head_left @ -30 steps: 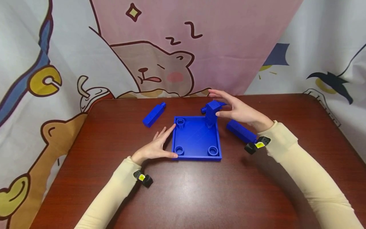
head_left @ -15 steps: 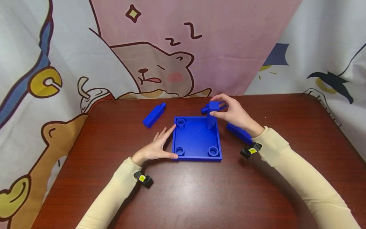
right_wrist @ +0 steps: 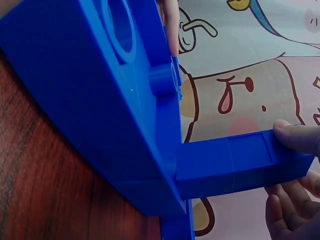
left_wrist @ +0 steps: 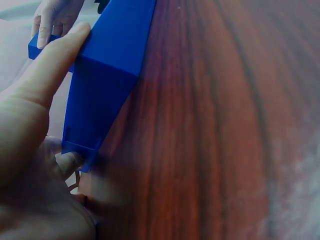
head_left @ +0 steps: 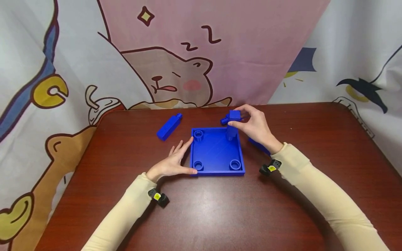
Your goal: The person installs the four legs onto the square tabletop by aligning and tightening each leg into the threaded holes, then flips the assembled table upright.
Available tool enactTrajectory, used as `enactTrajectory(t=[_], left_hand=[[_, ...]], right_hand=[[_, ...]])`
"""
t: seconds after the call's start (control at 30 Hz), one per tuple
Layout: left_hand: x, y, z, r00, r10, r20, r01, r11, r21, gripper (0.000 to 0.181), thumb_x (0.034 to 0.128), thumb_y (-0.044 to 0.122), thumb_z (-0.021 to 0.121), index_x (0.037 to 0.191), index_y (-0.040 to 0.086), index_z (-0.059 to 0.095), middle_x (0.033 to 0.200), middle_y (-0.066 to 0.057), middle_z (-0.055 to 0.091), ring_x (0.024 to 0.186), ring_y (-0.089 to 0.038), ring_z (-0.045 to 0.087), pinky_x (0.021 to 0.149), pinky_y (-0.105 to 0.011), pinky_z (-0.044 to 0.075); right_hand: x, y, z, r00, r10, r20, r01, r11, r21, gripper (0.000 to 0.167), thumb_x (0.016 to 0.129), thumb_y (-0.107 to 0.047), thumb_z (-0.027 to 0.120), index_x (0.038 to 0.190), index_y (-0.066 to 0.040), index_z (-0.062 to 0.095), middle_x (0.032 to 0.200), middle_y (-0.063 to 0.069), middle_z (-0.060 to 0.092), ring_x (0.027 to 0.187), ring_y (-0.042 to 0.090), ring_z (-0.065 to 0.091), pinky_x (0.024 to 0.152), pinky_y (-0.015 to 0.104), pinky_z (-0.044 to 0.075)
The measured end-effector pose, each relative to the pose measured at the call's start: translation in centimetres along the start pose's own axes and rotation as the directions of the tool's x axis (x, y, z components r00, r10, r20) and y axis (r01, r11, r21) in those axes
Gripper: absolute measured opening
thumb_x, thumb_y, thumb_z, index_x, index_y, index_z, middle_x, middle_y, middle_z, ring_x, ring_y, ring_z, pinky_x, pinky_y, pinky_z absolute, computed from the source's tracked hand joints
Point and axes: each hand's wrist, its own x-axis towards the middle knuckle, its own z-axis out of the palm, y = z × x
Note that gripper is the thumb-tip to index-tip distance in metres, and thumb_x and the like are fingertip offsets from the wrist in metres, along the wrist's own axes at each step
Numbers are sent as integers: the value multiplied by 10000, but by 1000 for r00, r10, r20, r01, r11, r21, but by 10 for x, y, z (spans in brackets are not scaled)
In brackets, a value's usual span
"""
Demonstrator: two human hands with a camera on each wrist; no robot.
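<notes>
A blue square toy tabletop (head_left: 215, 150), rimmed and with round corner sockets, lies underside up before me. My left hand (head_left: 171, 164) rests against its left side with fingers spread, thumb at the front left corner and index finger along the edge. At the back right corner, my right hand (head_left: 259, 129) pinches the upper end of a blue table leg (head_left: 232, 130) between thumb and fingers. That leg stands upright over the socket; in the right wrist view the rim hides the lower end of the leg (right_wrist: 225, 157).
A loose blue leg (head_left: 169, 127) with a threaded end lies at the back left. Another leg (head_left: 224, 120) lies behind the tabletop, partly hidden. A third leg (head_left: 259, 145) is mostly covered by my right hand. The brown wooden table (head_left: 201, 216) ends at a printed curtain (head_left: 251, 52).
My right hand and wrist have swung inward and to the left around the leg, which now looks more upright and turned. The left hand stays almost in place.
</notes>
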Motion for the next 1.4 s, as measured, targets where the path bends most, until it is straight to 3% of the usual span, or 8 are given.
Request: enactTrajectory(t=[0.17,0.4,0.6,0.77,0.93,1.13,1.4], left_hand=[[-2,0,1,1000,-18,14,18,1000,2,1120,797,362,796,1565,129,15,1614,-37,-7,1438,-357,-106,1082,-578,-115],[0,0,0,1000,2,17,-2,1000,4,1118,805,387,783,1564,126,4,1614,-46,-8,1434,-373,-105,1077,-592,-110],[3,-1,-1,1000,-6,21,5,1000,25,1118,808,374,781,1565,149,-10,1613,-34,-19,1434,-368,-112,1078,-589,-112],[4,-1,-3,1000,-11,29,10,999,30,1118,812,375,776,1564,153,-21,1611,-31,-24,1434,-363,-116,1079,-586,-113],[4,0,-3,999,-23,42,21,999,37,1132,812,412,768,1562,162,-43,1609,-38,-35,1435,-354,-119,1082,-579,-114],[5,1,-3,998,-31,55,29,999,38,1146,806,477,753,1561,178,-56,1609,-33,-39,1436,-348,-123,1084,-576,-111],[4,-1,0,998,-37,58,35,999,39,1142,811,471,750,1560,181,-61,1609,-26,-38,1436,-341,-124,1086,-568,-116]], right_hand=[[-2,-2,3,999,-16,-28,16,1000,-26,408,731,-146,861,1055,-6,656,911,115,689,788,227,655,692,273,498],[-3,-2,2,998,-35,-53,33,999,-28,427,729,-157,865,1073,-10,660,937,113,681,791,235,657,702,392,510],[-2,1,-2,999,-40,-2,40,999,2,431,771,-160,833,1124,-10,635,992,117,668,834,254,640,746,409,484],[0,3,-9,999,3,54,-5,999,33,424,804,-179,806,1157,-28,625,1015,128,668,894,274,636,795,454,484],[-3,10,-22,996,40,77,-42,999,30,397,809,-203,802,1130,-35,638,1034,123,667,966,292,619,831,389,442],[-12,25,-37,994,64,85,-66,998,14,363,815,-195,798,1099,-23,649,1033,152,671,935,242,615,810,272,427],[-25,40,-49,985,134,109,-128,990,-58,319,835,-223,780,1074,-47,665,961,100,684,885,185,607,767,321,430]])
